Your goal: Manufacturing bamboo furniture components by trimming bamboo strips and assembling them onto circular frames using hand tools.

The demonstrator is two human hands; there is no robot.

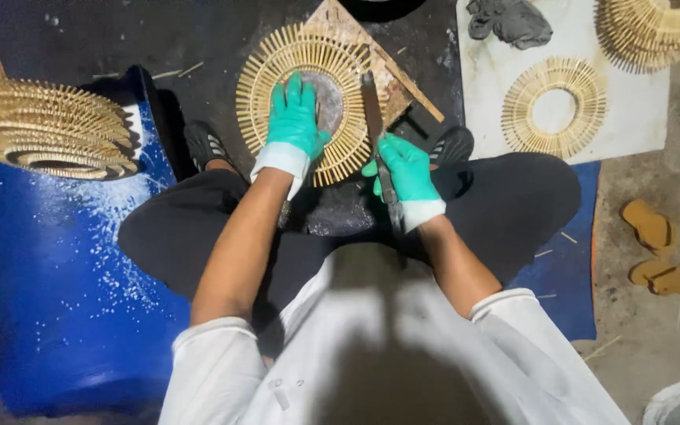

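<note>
A round sunburst frame of thin bamboo sticks [277, 63] lies flat on a dark work surface between my knees. My left hand [294, 118], in a green glove, presses flat on its lower middle with fingers spread. My right hand [408, 168], also gloved green, grips a long dark blade [373, 110] whose tip lies over the frame's right side. A wooden board [391, 83] shows under the frame's right edge.
A stack of similar stick frames [53, 130] sits on a blue tarp [41, 283] at left. Another single frame [554, 108] lies on a white sheet [631, 118] at right, with a further stack [655, 27] and a grey cloth [513, 22] behind. Yellow sandals [655, 248] rest on the floor.
</note>
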